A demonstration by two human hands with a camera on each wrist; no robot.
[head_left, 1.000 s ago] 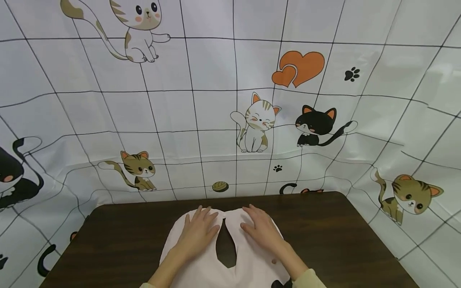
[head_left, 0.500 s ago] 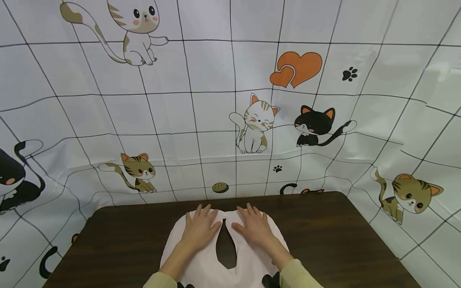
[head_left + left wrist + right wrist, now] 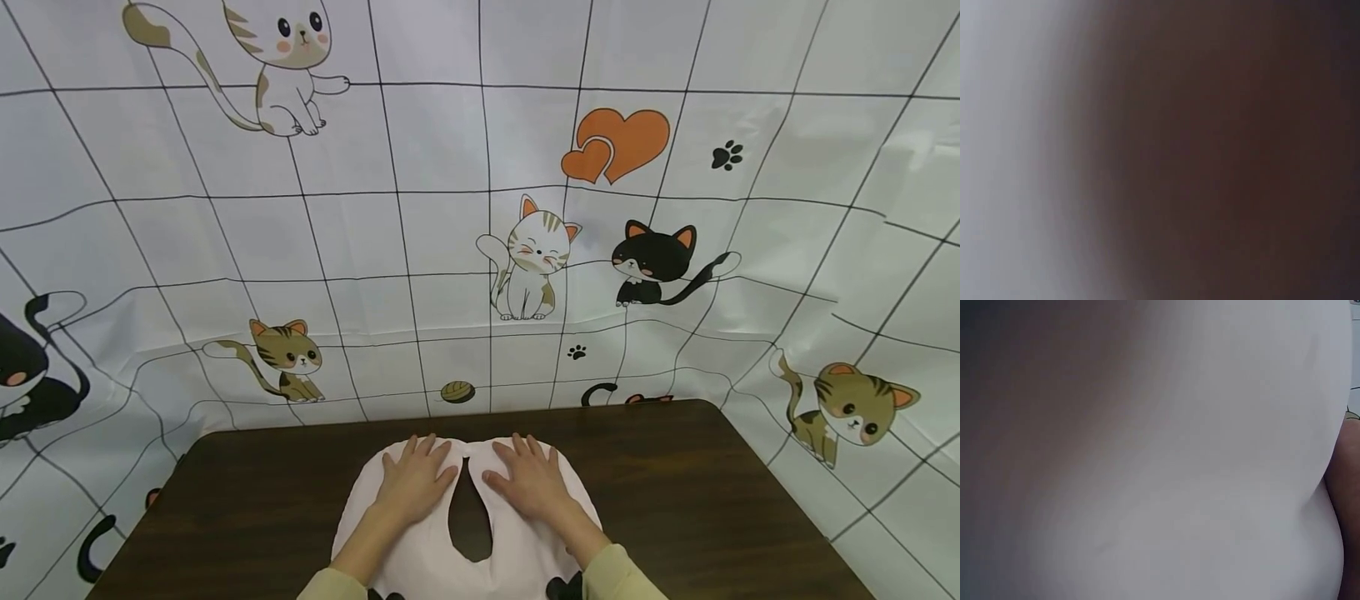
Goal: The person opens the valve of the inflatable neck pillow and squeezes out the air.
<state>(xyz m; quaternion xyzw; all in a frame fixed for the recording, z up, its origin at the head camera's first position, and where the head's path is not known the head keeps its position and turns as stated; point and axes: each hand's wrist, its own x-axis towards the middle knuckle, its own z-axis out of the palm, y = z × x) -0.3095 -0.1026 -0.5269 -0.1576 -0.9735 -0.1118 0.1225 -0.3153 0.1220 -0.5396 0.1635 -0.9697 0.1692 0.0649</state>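
Observation:
A pale pink cloth bib (image 3: 517, 546) lies spread on the table, its rounded top edge pointing away from me and a teardrop-shaped neck opening in its middle. Dark printed patches show near the bottom of the head view. On the left half of the bib rests my left hand (image 3: 411, 483), fingers spread. My right hand (image 3: 531, 483) lies likewise on the right half, fingertips close to the top edge. In the right wrist view the bib (image 3: 1241, 425) fills most of the picture as a pale surface. The left wrist view is too dark and blurred to tell anything.
The dark brown wooden table (image 3: 675, 500) extends on both sides of the bib. Behind it and to the sides hangs a white sheet (image 3: 442, 233) with a black grid, cartoon cats, hearts and paw prints.
Over the last second my right hand has moved left, nearer the neck opening, and both forearms have come slightly forward. Between the last two frames hardly anything moves. The bib stays in place.

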